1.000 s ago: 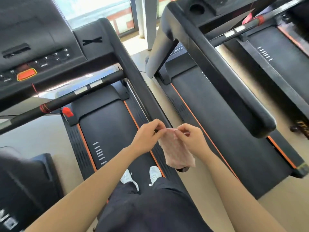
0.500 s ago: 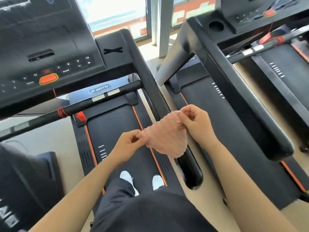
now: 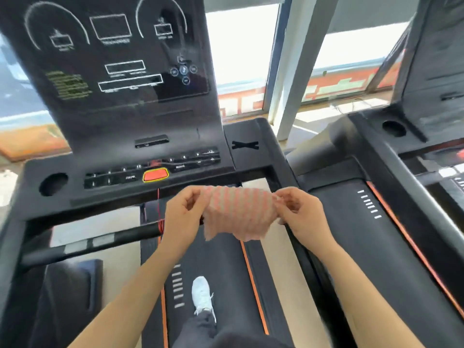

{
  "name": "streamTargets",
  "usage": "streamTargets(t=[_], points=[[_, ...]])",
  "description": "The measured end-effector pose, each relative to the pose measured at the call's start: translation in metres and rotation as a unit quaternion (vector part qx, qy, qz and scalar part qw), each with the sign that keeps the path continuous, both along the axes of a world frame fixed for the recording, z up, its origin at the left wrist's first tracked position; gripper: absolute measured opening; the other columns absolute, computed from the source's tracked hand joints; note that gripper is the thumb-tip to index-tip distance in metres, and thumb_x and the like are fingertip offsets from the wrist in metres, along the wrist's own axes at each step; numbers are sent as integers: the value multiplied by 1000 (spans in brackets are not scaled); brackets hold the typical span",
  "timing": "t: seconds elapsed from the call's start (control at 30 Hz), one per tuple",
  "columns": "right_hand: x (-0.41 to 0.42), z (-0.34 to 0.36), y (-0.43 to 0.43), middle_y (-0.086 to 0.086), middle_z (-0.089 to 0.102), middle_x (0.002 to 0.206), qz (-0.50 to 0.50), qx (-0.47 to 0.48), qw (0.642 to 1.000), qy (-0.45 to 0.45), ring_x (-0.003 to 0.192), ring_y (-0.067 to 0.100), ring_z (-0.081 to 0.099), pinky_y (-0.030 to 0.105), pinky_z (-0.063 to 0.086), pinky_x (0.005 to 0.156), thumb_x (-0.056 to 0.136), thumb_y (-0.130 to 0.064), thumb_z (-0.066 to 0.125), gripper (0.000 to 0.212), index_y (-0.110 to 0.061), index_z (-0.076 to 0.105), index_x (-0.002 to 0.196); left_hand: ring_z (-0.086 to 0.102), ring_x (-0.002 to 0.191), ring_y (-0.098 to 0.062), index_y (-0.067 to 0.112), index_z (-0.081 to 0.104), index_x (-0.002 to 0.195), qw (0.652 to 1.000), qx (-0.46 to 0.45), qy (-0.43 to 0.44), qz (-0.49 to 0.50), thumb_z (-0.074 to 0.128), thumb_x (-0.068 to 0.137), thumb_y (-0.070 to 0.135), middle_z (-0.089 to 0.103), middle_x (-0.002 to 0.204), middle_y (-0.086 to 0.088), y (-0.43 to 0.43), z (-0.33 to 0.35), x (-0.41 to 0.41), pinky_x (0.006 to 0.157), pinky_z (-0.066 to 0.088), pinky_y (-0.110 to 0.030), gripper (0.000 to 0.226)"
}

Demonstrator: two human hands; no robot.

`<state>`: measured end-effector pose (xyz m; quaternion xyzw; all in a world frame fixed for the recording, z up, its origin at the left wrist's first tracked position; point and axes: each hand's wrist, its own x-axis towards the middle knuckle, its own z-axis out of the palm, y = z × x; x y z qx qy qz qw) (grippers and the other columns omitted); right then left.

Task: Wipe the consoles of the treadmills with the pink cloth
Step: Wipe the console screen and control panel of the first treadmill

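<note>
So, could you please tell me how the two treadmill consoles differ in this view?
The near console faces the camera in full, with white display outlines and an orange-red button; the neighbouring console is cut off by the frame, showing only its dark edge. Both are black, each with a round cup recess.

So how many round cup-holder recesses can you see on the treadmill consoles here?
2. One cup holder sits at the left end of the near console, left of the button row. The other cup holder is on the neighbouring treadmill's console at right. More may lie hidden outside the frame.
</note>
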<state>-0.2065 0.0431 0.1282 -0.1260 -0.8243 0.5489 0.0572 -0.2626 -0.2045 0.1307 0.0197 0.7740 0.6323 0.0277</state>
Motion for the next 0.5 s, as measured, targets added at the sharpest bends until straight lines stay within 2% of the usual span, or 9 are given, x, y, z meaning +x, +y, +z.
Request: streamTargets(t=[0.13, 0.2, 0.3, 0.43, 0.5], points=[[-56, 15, -33, -9, 73, 78, -10, 56, 998, 20, 67, 7, 63, 14, 49, 61, 94, -13, 71, 13, -25, 74, 91, 67, 79, -16, 28, 71, 95, 998, -29, 61, 8, 64, 99, 13, 75, 88, 7, -34, 11, -55, 73, 54, -27, 17], [-83, 26, -48, -8, 73, 78, -24, 87, 995, 38, 65, 3, 56, 9, 44, 62, 92, -18, 72, 7, -24, 75, 91, 66, 76, -12, 30, 70, 94, 996, -40, 86, 7, 65, 98, 14, 73, 85, 12, -45, 18, -83, 70, 53, -25, 17], [-123, 43, -64, -12, 70, 79, -39, 124, 989, 65, 67, -3, 58, 5, 42, 64, 93, -21, 71, 4, -23, 75, 93, 65, 78, -5, 28, 71, 94, 990, -73, 122, 12, 66, 97, 14, 72, 85, 13, -56, 30, -125, 72, 52, -23, 15], [-183, 52, -72, -6, 62, 86, -61, 177, 979, 84, 73, 4, 57, 9, 39, 65, 94, -26, 71, 7, -30, 71, 89, 57, 76, -8, 24, 72, 91, 983, -75, 160, 56, 68, 95, 19, 65, 85, 6, -59, 46, -174, 69, 45, -19, 8], [-214, 58, -72, -7, 57, 83, -73, 193, 975, 79, 71, 5, 55, 21, 39, 67, 94, -30, 70, 5, -29, 71, 89, 51, 70, -8, 25, 72, 87, 980, -71, 168, 84, 68, 94, 19, 59, 77, 3, -56, 55, -196, 67, 42, -20, 9]])
